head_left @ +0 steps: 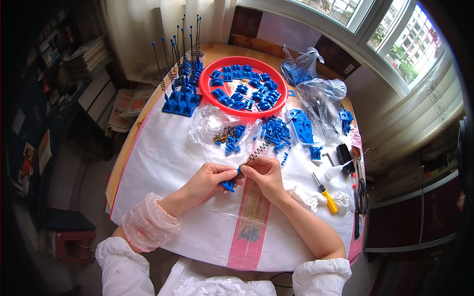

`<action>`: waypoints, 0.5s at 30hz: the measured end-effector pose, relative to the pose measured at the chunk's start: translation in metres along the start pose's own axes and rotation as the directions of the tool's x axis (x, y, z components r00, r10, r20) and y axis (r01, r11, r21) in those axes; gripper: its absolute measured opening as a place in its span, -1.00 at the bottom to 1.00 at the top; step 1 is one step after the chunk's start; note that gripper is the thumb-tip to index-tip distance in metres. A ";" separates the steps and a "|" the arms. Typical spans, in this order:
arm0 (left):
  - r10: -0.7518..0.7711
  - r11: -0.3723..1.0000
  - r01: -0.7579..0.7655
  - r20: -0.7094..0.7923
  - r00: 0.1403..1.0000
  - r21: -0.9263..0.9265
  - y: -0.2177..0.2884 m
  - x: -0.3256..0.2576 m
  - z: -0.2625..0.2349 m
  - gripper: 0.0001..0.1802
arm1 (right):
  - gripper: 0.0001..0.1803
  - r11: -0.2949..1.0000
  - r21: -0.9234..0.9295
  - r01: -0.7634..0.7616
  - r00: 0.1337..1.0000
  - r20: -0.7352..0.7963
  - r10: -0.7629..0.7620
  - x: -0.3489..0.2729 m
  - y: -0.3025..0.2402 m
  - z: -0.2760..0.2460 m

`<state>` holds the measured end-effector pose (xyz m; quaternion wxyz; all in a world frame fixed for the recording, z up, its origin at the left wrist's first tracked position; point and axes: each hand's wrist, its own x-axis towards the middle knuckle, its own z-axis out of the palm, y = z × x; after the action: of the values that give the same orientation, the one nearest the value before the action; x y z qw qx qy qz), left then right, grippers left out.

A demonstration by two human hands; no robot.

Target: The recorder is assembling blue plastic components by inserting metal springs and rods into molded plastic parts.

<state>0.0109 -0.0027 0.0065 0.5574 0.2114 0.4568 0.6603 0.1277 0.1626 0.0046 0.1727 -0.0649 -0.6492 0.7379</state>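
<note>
Over the middle of the table, my left hand (217,176) is closed on a small blue plastic base (228,186), part of which sticks out below the fingers. My right hand (264,176) meets it there, thumb and fingers pinching the lower end of a black coil spring (258,150). The spring slants up and away to the right, toward a pile of blue plastic pegs (274,129). Where spring and base meet, my fingertips hide most of the joint. Left of the pegs, an opened clear bag (205,123) lies near brass-coloured screws (225,135) and small blue parts.
A red round tray (203,84) holds many blue pieces. Finished-looking blue stands with upright springs (180,101) are at the far left. Rightward lie a clear box of blue plates (302,127), a yellow screwdriver (330,201), a white glue bottle (334,172) and scissors (363,192).
</note>
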 end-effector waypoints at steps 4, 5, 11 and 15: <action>-0.001 1.000 0.001 -0.002 1.000 -0.005 -0.001 0.000 -0.001 -0.73 | -0.89 1.000 0.006 -0.004 1.000 0.004 0.004 0.000 0.000 0.000; 0.000 1.000 0.000 -0.002 1.000 -0.003 -0.001 0.000 -0.001 -0.72 | -0.89 1.000 0.001 -0.004 1.000 0.003 0.004 0.000 0.001 0.000; -0.006 1.000 0.006 -0.009 1.000 -0.008 -0.002 0.000 0.000 -0.71 | -0.89 1.000 0.006 -0.001 1.000 0.000 0.001 0.000 0.003 0.000; 0.009 1.000 -0.009 0.005 1.000 -0.016 -0.003 0.001 -0.002 -0.72 | -0.89 1.000 0.004 -0.008 1.000 0.001 0.008 0.000 0.001 0.000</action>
<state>0.0109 -0.0029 0.0032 0.5572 0.2109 0.4491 0.6658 0.1277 0.1623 0.0040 0.1695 -0.0666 -0.6474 0.7401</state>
